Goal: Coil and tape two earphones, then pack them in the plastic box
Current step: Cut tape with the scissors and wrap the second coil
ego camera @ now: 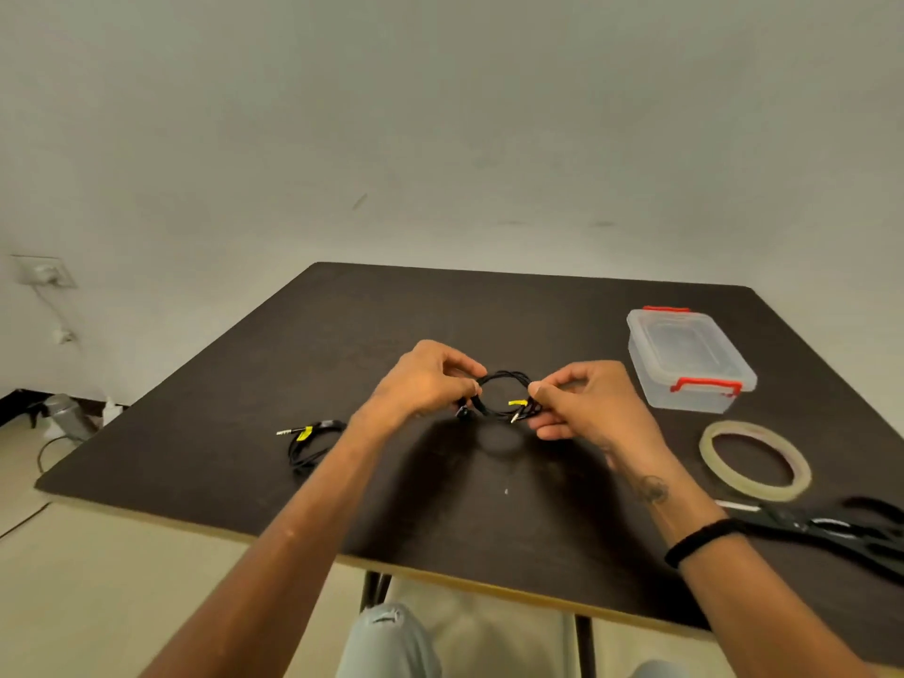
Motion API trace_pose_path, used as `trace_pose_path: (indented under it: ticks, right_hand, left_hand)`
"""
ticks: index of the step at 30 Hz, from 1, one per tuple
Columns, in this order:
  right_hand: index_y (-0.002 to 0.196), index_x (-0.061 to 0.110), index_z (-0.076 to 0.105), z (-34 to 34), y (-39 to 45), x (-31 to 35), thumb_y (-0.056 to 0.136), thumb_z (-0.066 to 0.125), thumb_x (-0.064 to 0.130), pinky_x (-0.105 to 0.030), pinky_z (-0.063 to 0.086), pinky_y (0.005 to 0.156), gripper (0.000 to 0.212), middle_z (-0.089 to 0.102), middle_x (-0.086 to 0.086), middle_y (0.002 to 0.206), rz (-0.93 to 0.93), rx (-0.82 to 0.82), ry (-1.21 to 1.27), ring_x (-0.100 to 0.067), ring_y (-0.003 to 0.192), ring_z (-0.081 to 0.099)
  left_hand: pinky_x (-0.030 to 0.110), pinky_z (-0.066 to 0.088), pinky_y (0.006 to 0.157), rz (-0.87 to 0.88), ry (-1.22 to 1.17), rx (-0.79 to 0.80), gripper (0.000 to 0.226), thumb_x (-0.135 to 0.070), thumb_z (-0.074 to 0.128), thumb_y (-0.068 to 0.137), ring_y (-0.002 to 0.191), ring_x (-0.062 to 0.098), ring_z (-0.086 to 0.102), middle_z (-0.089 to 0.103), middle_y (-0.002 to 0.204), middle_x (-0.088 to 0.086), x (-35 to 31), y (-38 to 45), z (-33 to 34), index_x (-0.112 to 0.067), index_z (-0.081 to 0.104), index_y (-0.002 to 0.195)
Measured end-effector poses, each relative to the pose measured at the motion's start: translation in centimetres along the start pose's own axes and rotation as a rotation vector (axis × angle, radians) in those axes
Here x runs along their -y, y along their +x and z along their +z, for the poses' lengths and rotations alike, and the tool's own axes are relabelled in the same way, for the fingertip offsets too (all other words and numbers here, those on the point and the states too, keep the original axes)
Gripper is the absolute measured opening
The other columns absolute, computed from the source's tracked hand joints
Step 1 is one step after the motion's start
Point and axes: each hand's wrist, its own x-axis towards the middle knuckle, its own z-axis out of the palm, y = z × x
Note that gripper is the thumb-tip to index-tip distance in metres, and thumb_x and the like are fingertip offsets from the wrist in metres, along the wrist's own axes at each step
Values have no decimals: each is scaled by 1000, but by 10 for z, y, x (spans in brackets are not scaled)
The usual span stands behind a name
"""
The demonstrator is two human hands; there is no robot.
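A black earphone (504, 379) wound into a small ring is held just above the middle of the dark table (440, 310). My left hand (425, 379) pinches its left side and my right hand (582, 398) pinches its right side, where a yellow tag and the plug stick out. A second black earphone (308, 440) with a yellow tag lies loosely bunched on the table to the left, partly behind my left forearm. The clear plastic box (687, 359) with red clips stands shut at the back right. A roll of clear tape (756, 460) lies flat on the right.
Black scissors (831, 530) lie at the right edge near my right wrist. The table's near edge runs across my lap. A wall socket (44, 274) with a cable is on the left wall, and a grey object (68, 415) lies on the floor.
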Motion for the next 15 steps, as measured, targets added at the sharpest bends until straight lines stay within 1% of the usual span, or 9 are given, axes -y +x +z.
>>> trace_pose_path:
  ticks: [2, 4, 6, 8, 10, 12, 13, 14, 15]
  right_hand:
    - [86, 4, 73, -2, -15, -4, 94, 76, 13, -44, 66, 71, 12, 78, -14, 71, 9, 35, -105, -25, 65, 78]
    - [83, 7, 75, -5, -29, -5, 94, 76, 18, -39, 66, 68, 15, 78, -9, 68, 2, 58, -230, -22, 63, 78]
    - [82, 11, 76, -10, -40, -3, 95, 75, 23, -37, 67, 68, 18, 78, -5, 68, -8, 68, -348, -21, 63, 78]
    - [83, 14, 77, -17, -48, 1, 95, 74, 27, -37, 67, 70, 19, 79, -3, 69, -11, 78, -428, -21, 66, 79]
    - [85, 14, 77, -27, -55, 6, 96, 75, 27, -35, 67, 69, 17, 79, -2, 71, -11, 80, -452, -19, 67, 79]
    - [88, 15, 77, -41, -62, 10, 96, 75, 25, -30, 65, 66, 14, 79, -2, 73, -21, 77, -471, -16, 68, 78]
    - [89, 16, 77, -49, -67, 12, 96, 75, 26, -28, 64, 65, 12, 79, -1, 74, -31, 69, -485, -15, 68, 78]
    - [90, 18, 77, -59, -71, 14, 96, 75, 26, -27, 63, 64, 11, 79, 0, 74, -43, 55, -501, -14, 68, 78]
    - [90, 19, 77, -71, -76, 15, 96, 75, 26, -26, 63, 63, 10, 79, 0, 74, -51, 34, -514, -13, 67, 77]
  left_hand:
    - [27, 59, 75, 8, 117, 62, 20, -7, 73, 90, 75, 11, 73, 80, 86, 2, -2, -9, 0, -17, 79, 107]
    - [18, 56, 72, 32, 247, 85, 22, -8, 72, 90, 71, 5, 70, 77, 83, -7, -8, -17, 2, -21, 80, 106]
    - [12, 50, 69, 55, 348, 86, 25, -11, 70, 90, 71, -2, 66, 72, 81, -13, -13, -23, 5, -26, 80, 107]
    - [13, 48, 73, 72, 396, 83, 26, -13, 68, 91, 76, -2, 64, 70, 84, -13, -17, -26, 7, -27, 80, 110]
    - [19, 51, 81, 89, 418, 73, 26, -14, 66, 93, 82, 2, 66, 71, 89, -11, -18, -29, 8, -27, 79, 112]
    - [22, 54, 87, 125, 412, 29, 28, -13, 62, 94, 81, 1, 66, 72, 91, -9, -18, -31, 8, -26, 78, 113]
    - [20, 54, 87, 156, 402, -15, 30, -11, 61, 94, 80, 2, 66, 72, 92, -8, -18, -31, 9, -25, 78, 114]
    - [15, 52, 85, 195, 391, -73, 31, -10, 60, 93, 80, 5, 66, 73, 94, -7, -19, -32, 10, -24, 78, 114]
    - [7, 47, 80, 240, 373, -133, 31, -9, 59, 93, 81, 8, 66, 73, 96, -7, -21, -33, 12, -22, 78, 114]
